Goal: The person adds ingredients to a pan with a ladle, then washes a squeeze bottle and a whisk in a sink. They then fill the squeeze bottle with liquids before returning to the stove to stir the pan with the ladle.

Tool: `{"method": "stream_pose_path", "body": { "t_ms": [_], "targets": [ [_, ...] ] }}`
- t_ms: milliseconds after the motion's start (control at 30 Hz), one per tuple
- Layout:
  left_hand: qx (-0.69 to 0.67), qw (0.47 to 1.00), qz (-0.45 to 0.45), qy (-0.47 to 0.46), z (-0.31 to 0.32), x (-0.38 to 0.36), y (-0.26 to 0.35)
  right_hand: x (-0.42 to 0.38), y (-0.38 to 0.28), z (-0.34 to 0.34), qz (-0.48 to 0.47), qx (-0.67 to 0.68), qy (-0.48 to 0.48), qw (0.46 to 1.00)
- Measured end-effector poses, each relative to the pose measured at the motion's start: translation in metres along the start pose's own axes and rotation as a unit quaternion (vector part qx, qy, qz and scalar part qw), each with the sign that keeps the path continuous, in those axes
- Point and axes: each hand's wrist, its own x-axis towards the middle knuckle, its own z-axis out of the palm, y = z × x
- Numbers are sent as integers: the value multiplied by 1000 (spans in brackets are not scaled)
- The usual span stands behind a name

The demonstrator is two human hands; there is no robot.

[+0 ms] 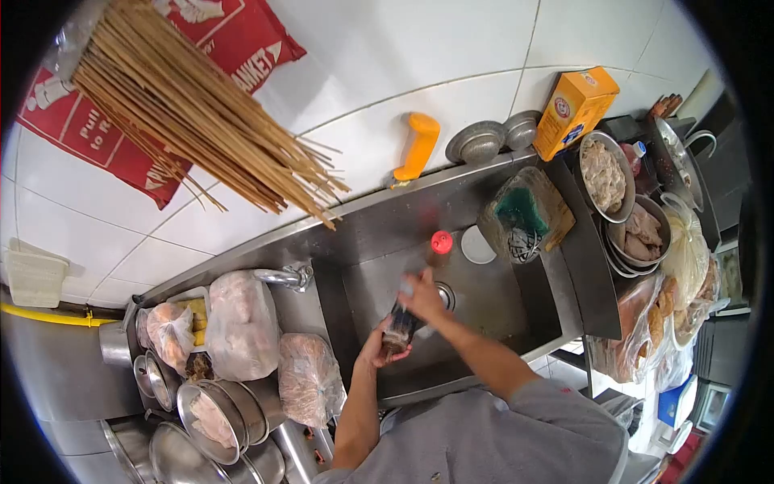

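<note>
Over the steel sink point(516, 319) my left hand point(375, 348) is wrapped around the lower end of a dark bottle point(398, 327), which lies tilted. My right hand point(422, 298) is closed at the bottle's upper end, its fingers blurred by motion. A pale smear shows beside those fingers, too blurred to name. Beyond my hands, a red cap point(441, 242) and a round white lid point(478, 245) lie in the basin. The drain point(444, 295) is partly hidden by my right hand.
A green scouring pad point(518, 211) lies at the sink's right end. Behind the sink are an orange handle point(418, 149), metal strainers point(476, 143) and a yellow box point(574, 113). Bowls of raw meat point(605, 177) stand right; bagged meat point(242, 325) and the faucet point(290, 277) are left.
</note>
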Motion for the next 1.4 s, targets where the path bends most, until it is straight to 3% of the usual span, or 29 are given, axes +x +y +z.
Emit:
{"method": "stream_pose_path", "body": {
  "t_ms": [100,167,200,300,333,433,467,500,533,567,600,633,667,700,767,800,900,933,967,1033,1067,1100,1167,1200,1300,1367,1400],
  "targets": [
    [22,1000,-3,-12,7,-7,4,0,8,1,11,-52,11,999],
    [15,1000,-26,8,7,2,0,-40,-18,-7,-114,54,-14,992],
    [3,1000,-29,-1,-1,9,-9,-53,-34,-15,-86,57,-44,994],
    [-7,998,-54,-22,-6,25,-16,-32,50,9,-11,58,-33,998],
    [-19,997,-70,-22,-1,27,-9,-18,72,7,129,-12,-13,991],
    [-42,993,-108,-4,1,30,0,-39,62,12,105,8,-10,994],
    [-22,995,-92,-16,-10,34,-6,-50,19,-7,34,59,18,997],
    [1,997,-79,-27,-13,30,-8,-59,15,-8,-25,-15,-90,996],
    [55,994,-90,32,-8,28,-5,-60,17,-9,-1,-38,-104,994],
    [58,993,-95,31,-11,30,-5,-61,17,-9,24,-57,-118,991],
    [148,984,-96,26,-15,34,-4,-52,25,-10,27,-57,-114,991],
    [235,967,-93,19,-11,37,-2,-35,42,-11,110,-75,-56,990],
    [172,982,-82,5,-8,38,-4,-28,53,-6,194,-89,1,977],
    [175,981,-84,6,-9,39,-4,-38,60,10,196,-86,2,977],
    [192,978,-61,45,-11,45,-6,-66,68,40,17,-93,76,993],
    [169,982,-66,49,6,35,-3,-79,49,22,-109,-146,-8,983],
    [79,995,-32,48,24,47,-17,-69,53,29,-42,-68,18,997],
    [81,993,-82,28,32,45,-14,-52,28,5,142,-121,44,982],
    [84,993,-82,27,29,51,-18,-53,28,1,142,-120,46,982],
    [44,997,-41,-37,25,59,-22,-54,22,-9,153,17,43,987],
    [34,998,-12,43,28,55,-26,-64,16,-19,120,7,-13,993],
    [34,998,-14,44,21,60,-28,-68,10,-25,122,8,-13,992],
    [-38,998,-44,-21,1,76,-30,-70,8,-34,124,89,-46,987],
    [-37,998,-44,-26,10,75,-25,-59,28,-30,123,10,-37,992],
    [-89,986,-110,-88,25,63,-14,-22,73,-21,217,60,12,974],
    [-234,945,-146,-174,0,75,-21,-46,64,-2,219,35,43,974],
    [-236,945,-150,-169,-7,76,-24,-70,49,-3,146,7,54,988]
  ]
}}
